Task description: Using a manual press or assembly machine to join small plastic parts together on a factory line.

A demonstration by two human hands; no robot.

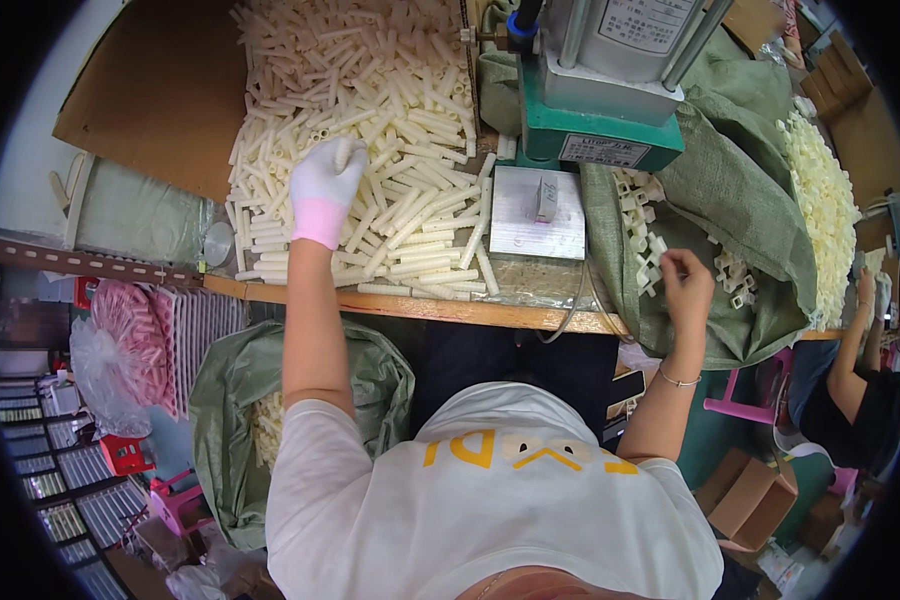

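My left hand (pixel 327 182), in a white glove with a pink cuff, is closed over a heap of cream ribbed plastic tubes (pixel 420 225). One short ribbed tube (pixel 344 154) shows at its curled fingers. My bare right hand (pixel 687 285) is at the mouth of a green woven sack (pixel 770 290). Its thumb and fingers pinch a small white plastic piece (pixel 658 244), partly hidden by the fingertips. Similar open-framed white pieces (pixel 738 282) lie in the sack's folds. Between my hands is a press with a green head (pixel 595 135), above a metal plate (pixel 515 225) bearing a small upright block (pixel 547 199).
Cardboard (pixel 160 100) flanks the tubes on the left. A larger pile of cream pieces (pixel 818 215) is at the far right. The wooden table edge (pixel 470 308) runs before me, with another green sack (pixel 225 440) below left. Another person's arm (pixel 852 350) shows at right.
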